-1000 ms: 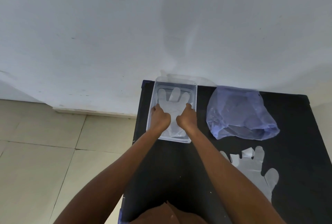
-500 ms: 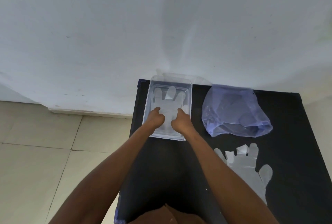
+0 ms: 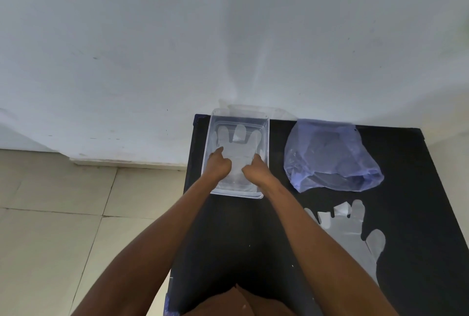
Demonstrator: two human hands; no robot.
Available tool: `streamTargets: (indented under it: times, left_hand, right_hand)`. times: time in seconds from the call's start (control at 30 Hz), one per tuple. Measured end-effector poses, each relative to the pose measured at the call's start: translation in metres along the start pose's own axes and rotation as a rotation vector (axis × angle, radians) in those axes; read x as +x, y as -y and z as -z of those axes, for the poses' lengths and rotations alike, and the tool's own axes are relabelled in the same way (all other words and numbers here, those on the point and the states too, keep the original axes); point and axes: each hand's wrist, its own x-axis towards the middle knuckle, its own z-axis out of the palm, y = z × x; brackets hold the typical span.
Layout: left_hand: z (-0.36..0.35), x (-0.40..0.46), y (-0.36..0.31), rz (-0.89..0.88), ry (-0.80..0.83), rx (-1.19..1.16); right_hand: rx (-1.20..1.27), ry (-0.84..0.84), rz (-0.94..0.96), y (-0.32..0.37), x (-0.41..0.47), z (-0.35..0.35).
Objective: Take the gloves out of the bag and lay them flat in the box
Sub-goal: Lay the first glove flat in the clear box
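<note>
A clear plastic box (image 3: 236, 194) stands at the far left corner of the black table (image 3: 248, 244). A transparent glove (image 3: 238, 147) lies inside it, fingers pointing to the wall. Both my hands are down in the box on the glove's palm part. My left hand (image 3: 218, 166) has its fingers curled at the glove's left edge, and my right hand (image 3: 255, 170) is curled at its right edge. A bluish plastic bag (image 3: 330, 156) lies to the right of the box, mouth toward me. A second transparent glove (image 3: 347, 229) lies flat on the table nearer me, on the right.
A white wall rises right behind the table. What looks like a clear lid (image 3: 279, 112) leans between the box and the wall. Beige floor tiles (image 3: 63, 214) lie beyond the table's left edge.
My two hands have moved apart inside the box, toward the glove's left and right edges, and the glove lies more spread out. The bag and second glove have not moved.
</note>
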Motion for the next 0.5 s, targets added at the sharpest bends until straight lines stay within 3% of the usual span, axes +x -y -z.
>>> streamTargets:
  times: [0.13, 0.27, 0.5]
  left_hand:
    - [-0.001, -0.010, -0.002, -0.061, -0.064, -0.089]
    - [-0.006, -0.026, -0.008, -0.124, -0.077, -0.290]
    - [-0.039, -0.080, -0.021, -0.224, -0.001, -0.481]
  right_hand:
    - [0.055, -0.056, 0.096, -0.001, -0.016, 0.011]
    - [0.160, -0.238, 0.203, -0.010, -0.040, 0.028]
    - [0.361, -0.387, 0.259, -0.058, -0.087, 0.064]
